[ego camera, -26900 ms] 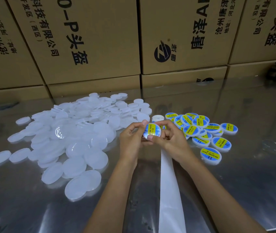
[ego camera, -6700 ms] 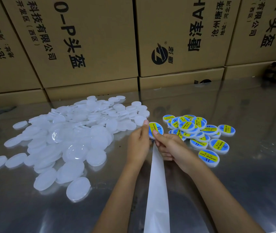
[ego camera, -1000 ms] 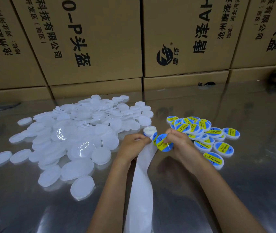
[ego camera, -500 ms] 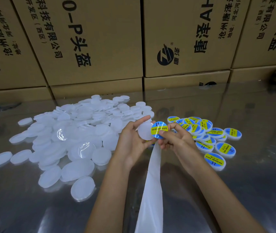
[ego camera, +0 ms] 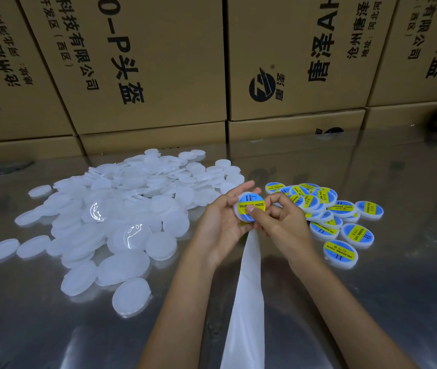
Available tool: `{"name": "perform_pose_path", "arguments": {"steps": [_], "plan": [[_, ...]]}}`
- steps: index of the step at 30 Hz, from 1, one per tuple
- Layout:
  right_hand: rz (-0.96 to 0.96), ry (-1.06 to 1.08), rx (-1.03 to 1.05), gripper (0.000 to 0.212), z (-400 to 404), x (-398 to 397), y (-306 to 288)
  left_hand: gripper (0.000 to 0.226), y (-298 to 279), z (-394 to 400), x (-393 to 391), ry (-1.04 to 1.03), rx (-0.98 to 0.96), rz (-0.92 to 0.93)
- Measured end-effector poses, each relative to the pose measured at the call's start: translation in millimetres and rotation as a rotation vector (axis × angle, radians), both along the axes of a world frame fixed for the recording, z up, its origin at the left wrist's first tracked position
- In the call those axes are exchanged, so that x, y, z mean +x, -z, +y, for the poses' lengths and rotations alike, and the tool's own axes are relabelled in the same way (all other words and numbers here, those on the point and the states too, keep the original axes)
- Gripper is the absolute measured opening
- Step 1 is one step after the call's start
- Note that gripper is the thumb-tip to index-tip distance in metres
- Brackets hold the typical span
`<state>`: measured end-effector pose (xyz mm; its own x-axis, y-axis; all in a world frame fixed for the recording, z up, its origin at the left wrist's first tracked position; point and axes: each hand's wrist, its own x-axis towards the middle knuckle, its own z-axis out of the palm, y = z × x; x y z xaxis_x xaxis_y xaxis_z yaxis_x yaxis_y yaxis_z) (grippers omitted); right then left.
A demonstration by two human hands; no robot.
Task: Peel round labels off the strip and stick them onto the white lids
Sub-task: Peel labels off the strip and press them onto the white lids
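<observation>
While held up above the steel table, white lid gripped by left hand, fingers curled round its rim so the face tilts up for labelling. Right hand curled too, thumb pressing the round blue-and-yellow label flat on this lid, probably to smooth it. Backing strip hanging from between both hands toward the body, out of the way. Heap of plain lids lying at left, close for the next pick; labelled lids gathered at right, with free table beyond them for putting down. Cardboard boxes closing the far edge
</observation>
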<state>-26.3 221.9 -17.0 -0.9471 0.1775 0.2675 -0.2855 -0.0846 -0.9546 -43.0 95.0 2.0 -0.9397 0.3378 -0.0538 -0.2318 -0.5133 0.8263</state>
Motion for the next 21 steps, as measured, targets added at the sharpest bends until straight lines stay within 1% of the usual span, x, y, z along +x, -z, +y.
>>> {"name": "perform_pose_path", "arguments": {"steps": [6,12,15,18,21], "plan": [[0.001,0.027,0.014,0.025,0.6,-4.4,4.3,0.039,1.0,2.2,0.0,0.009,0.007,-0.003],[0.013,0.078,0.104,0.028,3.8,-10.2,12.7,0.039,3.9,3.3,-1.9,0.015,0.037,0.011],[0.035,0.168,0.242,0.034,6.0,-12.3,19.4,0.039,4.6,2.3,-3.8,0.008,0.083,0.002],[0.029,0.249,0.390,0.049,7.9,-12.6,24.2,0.040,3.0,2.0,-3.6,0.019,0.188,-0.018],[0.059,0.303,0.551,0.063,7.1,-9.4,27.8,0.041,1.5,7.2,0.4,0.030,0.204,-0.017]]}}
